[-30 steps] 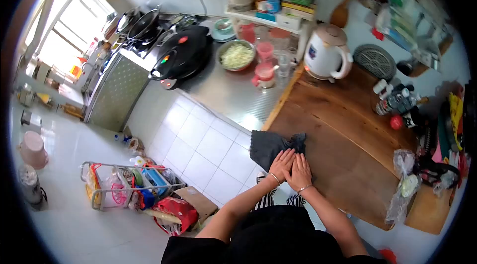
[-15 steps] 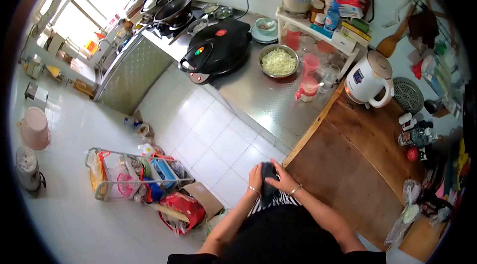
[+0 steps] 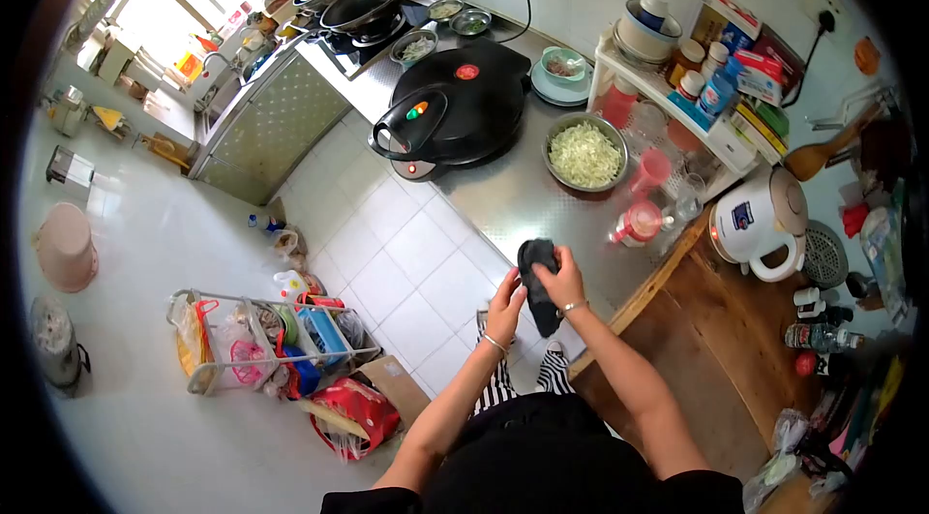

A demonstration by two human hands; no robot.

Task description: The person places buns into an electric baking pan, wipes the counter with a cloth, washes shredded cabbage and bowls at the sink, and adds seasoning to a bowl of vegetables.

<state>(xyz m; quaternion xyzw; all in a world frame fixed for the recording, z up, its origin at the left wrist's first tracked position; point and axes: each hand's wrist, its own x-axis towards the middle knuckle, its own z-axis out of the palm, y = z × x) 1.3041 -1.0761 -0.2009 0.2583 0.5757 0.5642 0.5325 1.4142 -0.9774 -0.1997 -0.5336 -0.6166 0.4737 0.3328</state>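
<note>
A dark grey, soft-looking thing, perhaps a folded cloth (image 3: 536,255), hangs in front of my body, above the tiled floor. My right hand (image 3: 563,284) grips it, with the fingers closed around its right side. Just left of it is my left hand (image 3: 506,305), its fingers stretched out and close to the dark thing's edge; whether they touch it I cannot tell. Beyond my hands, a black electric griddle (image 3: 455,107) stands closed on the steel counter (image 3: 498,209), its indicator lights on. A metal bowl of chopped pale vegetable (image 3: 586,154) sits to its right.
A wok (image 3: 368,6) is on the stove at the back. Right of the bowl are red cups (image 3: 650,170), a white shelf (image 3: 619,54) and a kettle (image 3: 763,222). A wooden board (image 3: 668,340) lies at right. A wire rack (image 3: 276,359) with bags stands on the left.
Both hands have moved forward and away from my body. The dark thing has risen with my right hand, and my left hand has come apart from it. The view has shifted.
</note>
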